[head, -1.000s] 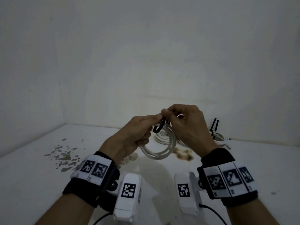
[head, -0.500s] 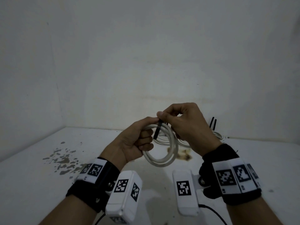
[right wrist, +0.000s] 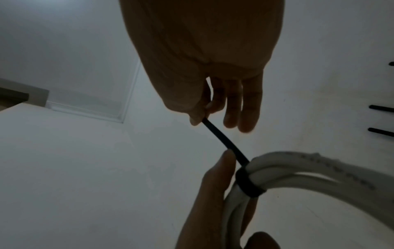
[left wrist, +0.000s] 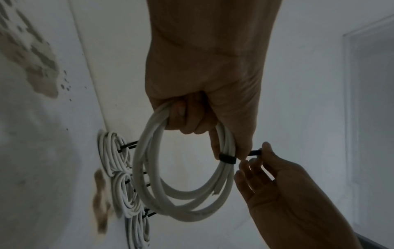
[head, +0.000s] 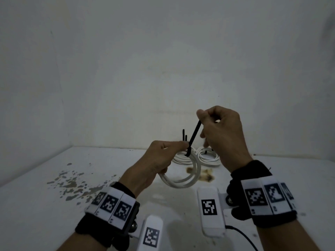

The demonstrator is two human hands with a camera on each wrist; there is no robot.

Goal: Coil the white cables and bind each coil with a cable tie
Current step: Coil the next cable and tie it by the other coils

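A white cable coil [head: 183, 175] is held above the white table [head: 36, 205] by the left hand [head: 155, 160], whose fingers are curled round the strands at the near-left side of the loop, while its thumb and forefinger are pressed against the bundle beside a black cable tie [head: 193, 137]. In the left wrist view the tie [left wrist: 227, 158] is seen wrapped as a band around all the strands of the coil [left wrist: 181, 176], just below the fingertips of the left hand [left wrist: 204, 80]. The free tail of the tie is pinched between the thumb and forefinger of the right hand [head: 222, 134] and is drawn out straight, up and to the right, away from the coil; the remaining fingers of that hand are shown loosely extended in the right wrist view, where the tail [right wrist: 224, 141] runs taut from the right hand [right wrist: 202, 59] down to the band on the coil [right wrist: 298, 170]. Behind the hands, near the back wall [head: 163, 60], other tied coils [head: 208, 157] are seen lying on the table, with black tie tails [head: 184, 135] standing upright from them. Brown stains [head: 72, 185] are visible on the table surface at the left and beneath the held coil. Marker bands [head: 268, 198] are worn on both wrists.
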